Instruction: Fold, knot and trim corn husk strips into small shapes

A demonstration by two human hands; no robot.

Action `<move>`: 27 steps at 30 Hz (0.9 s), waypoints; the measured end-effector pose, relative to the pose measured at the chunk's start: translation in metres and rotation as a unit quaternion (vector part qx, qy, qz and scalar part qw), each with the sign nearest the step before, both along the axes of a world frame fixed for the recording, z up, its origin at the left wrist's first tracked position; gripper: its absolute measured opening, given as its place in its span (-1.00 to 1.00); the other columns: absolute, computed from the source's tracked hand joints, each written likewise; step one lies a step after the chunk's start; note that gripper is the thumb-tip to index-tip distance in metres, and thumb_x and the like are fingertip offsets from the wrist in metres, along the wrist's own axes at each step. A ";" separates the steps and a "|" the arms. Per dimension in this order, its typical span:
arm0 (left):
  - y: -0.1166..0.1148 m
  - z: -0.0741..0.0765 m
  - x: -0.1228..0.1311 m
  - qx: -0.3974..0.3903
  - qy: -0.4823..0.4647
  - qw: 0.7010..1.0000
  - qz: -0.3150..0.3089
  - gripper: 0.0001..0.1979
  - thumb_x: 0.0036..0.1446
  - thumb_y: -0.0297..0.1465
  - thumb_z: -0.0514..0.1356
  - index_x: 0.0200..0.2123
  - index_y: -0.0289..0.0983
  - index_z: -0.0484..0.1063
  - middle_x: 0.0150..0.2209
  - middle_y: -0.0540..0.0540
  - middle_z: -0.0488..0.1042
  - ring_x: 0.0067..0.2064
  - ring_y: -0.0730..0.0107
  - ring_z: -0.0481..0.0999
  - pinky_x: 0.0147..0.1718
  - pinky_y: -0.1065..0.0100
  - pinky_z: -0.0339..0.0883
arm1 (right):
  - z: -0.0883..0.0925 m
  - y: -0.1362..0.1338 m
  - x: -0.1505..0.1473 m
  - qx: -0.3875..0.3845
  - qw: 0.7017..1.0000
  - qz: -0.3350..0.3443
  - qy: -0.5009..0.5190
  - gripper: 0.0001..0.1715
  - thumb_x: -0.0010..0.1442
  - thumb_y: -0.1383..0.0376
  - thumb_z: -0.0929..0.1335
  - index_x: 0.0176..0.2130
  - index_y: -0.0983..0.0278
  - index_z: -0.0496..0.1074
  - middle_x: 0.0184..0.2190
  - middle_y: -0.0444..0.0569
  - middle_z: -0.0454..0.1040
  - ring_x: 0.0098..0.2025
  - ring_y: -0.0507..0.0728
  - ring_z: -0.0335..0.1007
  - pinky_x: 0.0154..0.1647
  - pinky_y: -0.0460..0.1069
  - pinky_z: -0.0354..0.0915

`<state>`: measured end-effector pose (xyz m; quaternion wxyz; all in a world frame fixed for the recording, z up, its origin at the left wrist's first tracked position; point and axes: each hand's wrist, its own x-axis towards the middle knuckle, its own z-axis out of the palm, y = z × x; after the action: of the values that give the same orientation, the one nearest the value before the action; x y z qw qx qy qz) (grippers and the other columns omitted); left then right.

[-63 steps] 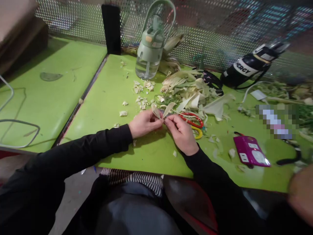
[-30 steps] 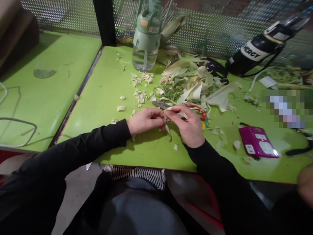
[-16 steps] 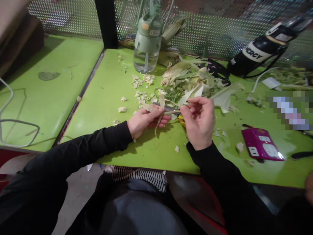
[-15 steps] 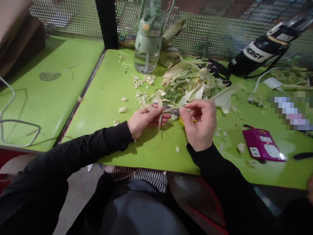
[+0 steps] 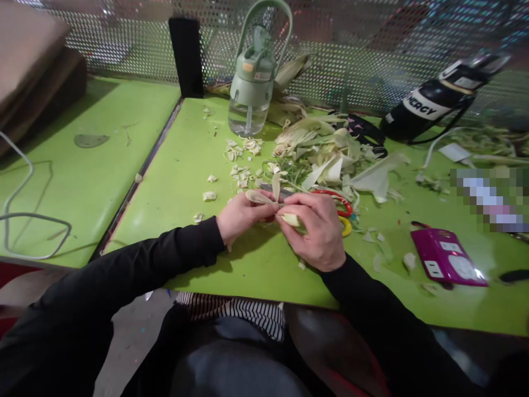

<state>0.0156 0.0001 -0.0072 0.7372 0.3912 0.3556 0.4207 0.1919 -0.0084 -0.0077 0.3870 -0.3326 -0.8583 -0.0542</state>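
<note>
My left hand (image 5: 243, 215) pinches cut corn husk petals (image 5: 260, 197) between thumb and fingers; two petal-shaped pieces stand out from the grip. Against its fingertips, my right hand (image 5: 316, 229) is closed on a pale corn husk strip (image 5: 290, 219), its fingers bent around it. Behind the hands, scissors (image 5: 342, 205) with red and yellow handles lie on the table, partly covered by my right hand. Beyond them spreads a heap of corn husks (image 5: 330, 143) with green shreds. Small husk scraps (image 5: 239, 172) lie to the left of the heap.
A green water bottle (image 5: 250, 91) stands at the back before a mesh screen (image 5: 359, 60). A black bottle (image 5: 421, 110) leans at back right. To the right lies a purple power socket (image 5: 448, 256). Cardboard (image 5: 33, 71) and a cable (image 5: 49, 256) are on the left.
My right hand has moved left and closer to the left hand, and the pale strip now shows in its fingers. More of the scissors' handles has come into sight. The view has tilted up slightly.
</note>
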 end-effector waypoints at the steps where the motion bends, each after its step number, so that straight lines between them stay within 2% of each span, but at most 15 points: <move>1: 0.001 0.001 -0.001 0.023 0.012 1.000 -0.010 -0.91 0.16 -0.61 0.22 -0.35 -0.37 0.38 -0.49 0.08 0.41 -0.47 0.63 0.40 -0.36 0.48 0.31 | 0.001 -0.001 -0.001 -0.044 0.998 -0.015 0.032 -0.91 0.20 0.35 0.39 -0.24 0.20 0.41 -0.15 0.03 0.53 -0.12 0.20 0.46 -0.09 0.12 0.36; 3: 0.003 0.002 -0.002 0.060 0.029 0.997 -0.027 -0.89 0.17 -0.64 0.19 -0.35 -0.36 0.35 -0.45 0.06 0.44 -0.42 0.61 0.46 -0.30 0.46 0.35 | 0.003 -0.002 -0.002 -0.166 0.980 -0.032 0.105 -0.98 0.24 0.33 0.36 -0.27 0.21 0.39 -0.17 0.00 0.51 -0.12 0.18 0.47 -0.11 0.10 0.38; 5: 0.006 0.003 -0.004 0.088 0.053 0.994 -0.036 -0.88 0.19 -0.64 0.16 -0.32 -0.34 0.33 -0.41 0.04 0.47 -0.36 0.57 0.53 -0.22 0.42 0.39 | 0.006 -0.004 -0.004 -0.277 0.945 -0.034 0.169 -0.94 0.27 0.30 0.33 -0.30 0.20 0.36 -0.30 -0.07 0.49 -0.26 0.11 0.46 -0.26 0.02 0.37; 7: 0.008 0.003 -0.007 0.128 0.103 0.985 -0.046 -0.90 0.21 -0.60 0.16 -0.30 -0.32 0.32 -0.39 0.02 0.50 -0.32 0.51 0.55 -0.19 0.38 0.40 | 0.008 -0.005 -0.006 -0.349 0.912 -0.030 0.212 -0.89 0.27 0.29 0.33 -0.33 0.20 0.33 -0.42 -0.14 0.44 -0.41 0.05 0.38 -0.38 -0.03 0.32; 10: 0.008 0.005 -0.012 0.221 0.216 0.950 -0.055 -0.96 0.21 -0.52 0.17 -0.26 -0.31 0.35 -0.38 -0.03 0.55 -0.32 0.46 0.54 -0.21 0.36 0.38 | 0.006 -0.004 -0.008 -0.411 0.874 -0.010 0.259 -0.86 0.26 0.25 0.35 -0.35 0.21 0.32 -0.48 -0.19 0.38 -0.47 0.01 0.27 -0.41 -0.06 0.26; 13: 0.007 0.005 -0.015 0.285 0.298 0.910 -0.033 -0.92 0.20 -0.46 0.19 -0.22 -0.30 0.39 -0.35 -0.05 0.57 -0.33 0.43 0.52 -0.25 0.35 0.35 | -0.002 -0.001 -0.008 -0.475 0.825 0.011 0.306 -0.81 0.25 0.17 0.36 -0.33 0.22 0.34 -0.49 -0.21 0.32 -0.49 -0.01 0.20 -0.44 -0.08 0.22; 14: 0.006 0.005 -0.015 0.286 0.300 0.910 -0.026 -0.90 0.19 -0.43 0.21 -0.21 -0.30 0.40 -0.35 -0.06 0.57 -0.33 0.42 0.51 -0.26 0.35 0.35 | -0.005 0.000 -0.008 -0.493 0.808 0.016 0.321 -0.79 0.25 0.14 0.37 -0.32 0.22 0.35 -0.49 -0.21 0.31 -0.49 -0.01 0.19 -0.46 -0.09 0.20; 16: 0.006 0.004 -0.013 0.258 0.261 0.930 -0.021 -0.84 0.16 -0.38 0.25 -0.21 -0.31 0.40 -0.35 -0.06 0.55 -0.34 0.42 0.51 -0.28 0.35 0.37 | -0.009 0.000 -0.007 -0.512 0.788 0.023 0.340 -0.75 0.24 0.09 0.37 -0.28 0.21 0.36 -0.46 -0.20 0.34 -0.48 -0.01 0.21 -0.47 -0.09 0.22; 18: 0.008 0.004 -0.011 0.208 0.198 0.958 -0.021 -0.84 0.13 -0.40 0.28 -0.24 -0.33 0.39 -0.36 -0.04 0.53 -0.34 0.44 0.51 -0.26 0.35 0.39 | -0.009 0.000 -0.006 -0.507 0.797 0.022 0.328 -0.74 0.26 0.07 0.36 -0.23 0.21 0.39 -0.40 -0.16 0.41 -0.44 0.00 0.28 -0.44 -0.08 0.27; 19: 0.009 0.005 -0.011 0.181 0.171 0.968 -0.020 -0.86 0.13 -0.42 0.28 -0.26 -0.34 0.39 -0.38 -0.03 0.52 -0.35 0.46 0.51 -0.25 0.35 0.40 | -0.009 -0.001 -0.006 -0.492 0.815 0.013 0.306 -0.74 0.27 0.07 0.36 -0.21 0.21 0.40 -0.38 -0.15 0.44 -0.43 0.01 0.30 -0.42 -0.08 0.28; 21: 0.011 0.008 -0.011 0.128 0.136 0.982 -0.008 -0.91 0.17 -0.46 0.25 -0.30 -0.36 0.40 -0.41 -0.02 0.51 -0.37 0.50 0.50 -0.24 0.35 0.41 | -0.006 -0.004 -0.005 -0.413 0.880 -0.025 0.233 -0.78 0.30 0.11 0.34 -0.21 0.21 0.42 -0.38 -0.12 0.48 -0.42 0.04 0.34 -0.40 -0.06 0.29; 23: 0.013 0.012 -0.012 0.082 0.121 0.989 0.019 -0.94 0.19 -0.48 0.23 -0.31 -0.37 0.41 -0.44 -0.01 0.50 -0.40 0.53 0.49 -0.24 0.36 0.40 | -0.003 -0.006 -0.006 -0.274 0.949 -0.069 0.136 -0.82 0.31 0.17 0.34 -0.28 0.22 0.43 -0.41 -0.08 0.49 -0.40 0.07 0.37 -0.36 -0.02 0.29; 24: 0.013 0.014 -0.012 0.065 0.115 0.991 0.031 -0.95 0.20 -0.49 0.22 -0.31 -0.38 0.42 -0.45 -0.01 0.50 -0.41 0.55 0.48 -0.24 0.36 0.40 | -0.002 -0.007 -0.006 -0.203 0.971 -0.086 0.095 -0.83 0.31 0.19 0.35 -0.29 0.22 0.44 -0.42 -0.07 0.50 -0.39 0.09 0.39 -0.35 -0.01 0.30; 25: 0.013 0.015 -0.012 0.049 0.108 0.992 0.039 -0.96 0.20 -0.51 0.22 -0.32 -0.38 0.42 -0.46 -0.01 0.50 -0.42 0.56 0.48 -0.25 0.37 0.40 | -0.002 -0.008 -0.006 -0.149 0.982 -0.099 0.067 -0.85 0.30 0.20 0.36 -0.28 0.22 0.45 -0.41 -0.04 0.51 -0.37 0.11 0.42 -0.33 0.01 0.31; 27: 0.012 0.016 -0.012 0.026 0.092 0.995 0.036 -0.96 0.20 -0.54 0.21 -0.33 -0.39 0.42 -0.48 0.00 0.50 -0.46 0.58 0.46 -0.27 0.40 0.40 | -0.002 -0.009 -0.006 -0.111 0.985 -0.116 0.059 -0.83 0.28 0.18 0.39 -0.17 0.21 0.46 -0.33 -0.01 0.56 -0.34 0.14 0.47 -0.32 0.02 0.36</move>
<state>0.0041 0.0123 0.0092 0.6754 0.4346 0.4243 0.4183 0.1858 -0.0172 -0.0096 0.3887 -0.4735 -0.7902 0.0165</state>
